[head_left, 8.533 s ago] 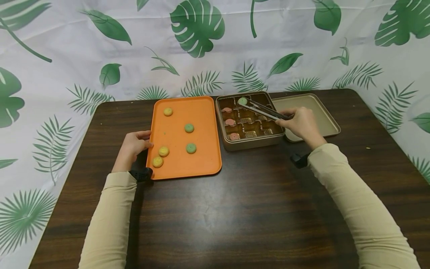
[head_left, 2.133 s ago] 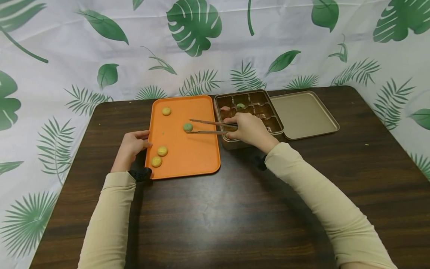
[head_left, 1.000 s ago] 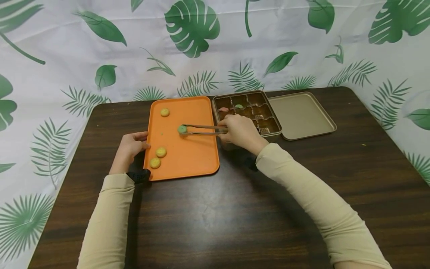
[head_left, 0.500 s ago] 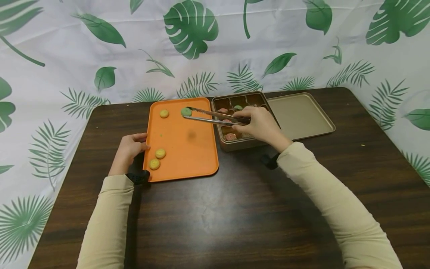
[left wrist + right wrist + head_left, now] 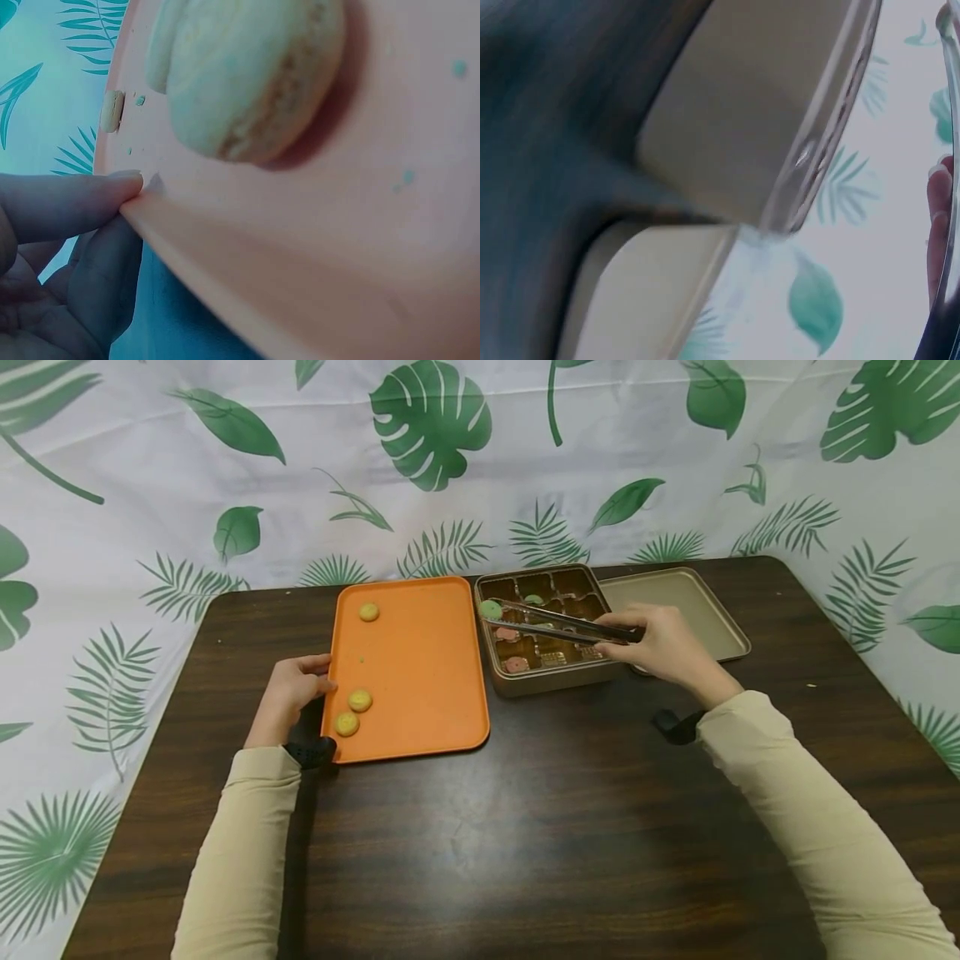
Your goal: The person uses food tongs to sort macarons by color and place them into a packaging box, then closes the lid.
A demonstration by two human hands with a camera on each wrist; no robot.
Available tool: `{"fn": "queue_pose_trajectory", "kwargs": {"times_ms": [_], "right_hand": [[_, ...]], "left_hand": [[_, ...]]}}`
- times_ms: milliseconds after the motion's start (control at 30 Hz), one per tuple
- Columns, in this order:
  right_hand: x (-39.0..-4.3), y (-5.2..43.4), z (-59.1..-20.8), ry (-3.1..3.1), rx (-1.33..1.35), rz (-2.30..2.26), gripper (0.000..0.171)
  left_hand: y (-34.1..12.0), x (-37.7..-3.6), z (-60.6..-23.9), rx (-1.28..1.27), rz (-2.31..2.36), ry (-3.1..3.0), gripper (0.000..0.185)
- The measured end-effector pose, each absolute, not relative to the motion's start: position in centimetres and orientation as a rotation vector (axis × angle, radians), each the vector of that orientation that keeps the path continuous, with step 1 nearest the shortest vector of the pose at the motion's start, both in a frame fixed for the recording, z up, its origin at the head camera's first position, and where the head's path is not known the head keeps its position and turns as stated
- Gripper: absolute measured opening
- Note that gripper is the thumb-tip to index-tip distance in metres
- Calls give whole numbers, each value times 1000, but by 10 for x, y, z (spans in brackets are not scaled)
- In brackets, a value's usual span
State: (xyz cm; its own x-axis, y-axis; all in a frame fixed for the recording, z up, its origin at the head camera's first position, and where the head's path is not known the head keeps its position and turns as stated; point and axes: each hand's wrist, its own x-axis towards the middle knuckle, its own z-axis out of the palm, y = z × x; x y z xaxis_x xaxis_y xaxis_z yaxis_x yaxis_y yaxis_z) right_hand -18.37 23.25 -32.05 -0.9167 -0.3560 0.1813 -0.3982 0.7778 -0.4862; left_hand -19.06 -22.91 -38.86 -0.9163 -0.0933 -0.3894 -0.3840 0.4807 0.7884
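My left hand (image 5: 291, 697) pinches the left rim of an orange tray (image 5: 420, 710); in the left wrist view the thumb (image 5: 82, 201) lies over the rim, other fingers beneath. Three yellow macarons sit on the tray, one at the back (image 5: 369, 612) and two near the front left (image 5: 360, 700). My right hand (image 5: 663, 647) grips metal tongs (image 5: 558, 625), whose tips hold a green macaron (image 5: 491, 610) above the left edge of a gold tin (image 5: 555, 677). Inside its brown divided insert, pink macarons (image 5: 517, 665) stand in the left column and a green one (image 5: 534, 599) in the back middle compartment.
The tin's flat lid (image 5: 708, 610) lies to its right, partly behind my right hand. A leaf-printed white cloth (image 5: 315, 460) hangs behind the dark wooden table (image 5: 450, 843). Small crumbs lie on the tray.
The tongs have picked the last green macaron off the tray and carried it right to the tin. An earlier green macaron now sits in the insert. My left hand has stayed at the tray.
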Motion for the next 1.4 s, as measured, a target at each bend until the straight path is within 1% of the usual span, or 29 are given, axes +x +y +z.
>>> {"fn": "queue_pose_trajectory", "kwargs": {"times_ms": [100,333,633,933,1400], "right_hand": [[-180,246,-324,-2897,609,766,33],[-172,273,-330,-2934,528,719,36],[-163,300,-337,-2920,503,663,34],[-161,311,-337,-2989,466,682,37],[-164,310,-332,-3037,435,681,40]], "left_hand": [[-228,-190,-388,-396,1425,2432,58],[-228,-191,-390,-396,1446,2419,58],[-229,-191,-392,-398,1456,2417,57],[-230,-191,-392,-398,1468,2416,58],[-231,-190,-392,-386,1492,2413,58]]}}
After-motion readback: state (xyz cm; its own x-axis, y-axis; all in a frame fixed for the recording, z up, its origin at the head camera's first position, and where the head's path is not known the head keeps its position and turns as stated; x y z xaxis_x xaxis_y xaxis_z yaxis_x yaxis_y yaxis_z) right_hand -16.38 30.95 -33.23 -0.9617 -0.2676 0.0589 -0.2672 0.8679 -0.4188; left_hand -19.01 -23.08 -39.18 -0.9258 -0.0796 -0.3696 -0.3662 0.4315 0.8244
